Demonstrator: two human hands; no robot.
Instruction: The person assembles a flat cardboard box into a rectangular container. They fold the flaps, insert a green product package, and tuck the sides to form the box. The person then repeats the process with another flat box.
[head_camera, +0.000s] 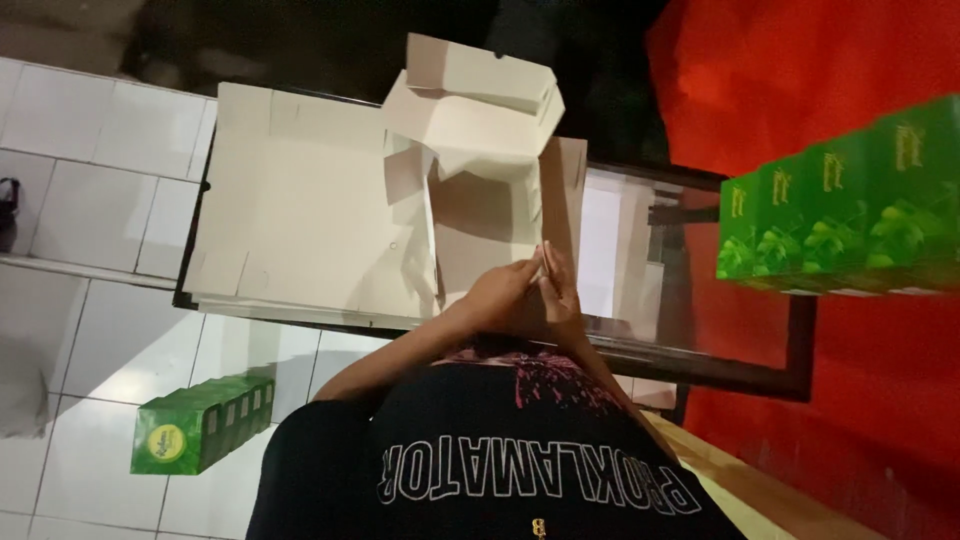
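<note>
**Two hands meet on a pale carton blank**

A red wall (860, 400) fills the right side of the frame, and white floor tiles (60, 130) run down the left. At centre, a dark-framed table (740, 375) carries a flat stack of beige cardboard sheets (300, 220). A half-folded beige cardboard carton (470, 110) stands open at upper centre, its lower panel reaching down to the hands. A row of green printed boxes (840, 205) sits at right, and a smaller green pack (200, 425) lies on the tiles at lower left. Just below centre, the left hand (500, 295) and right hand (562, 300) press together, fingers curled closed on the carton's bottom edge.
</note>
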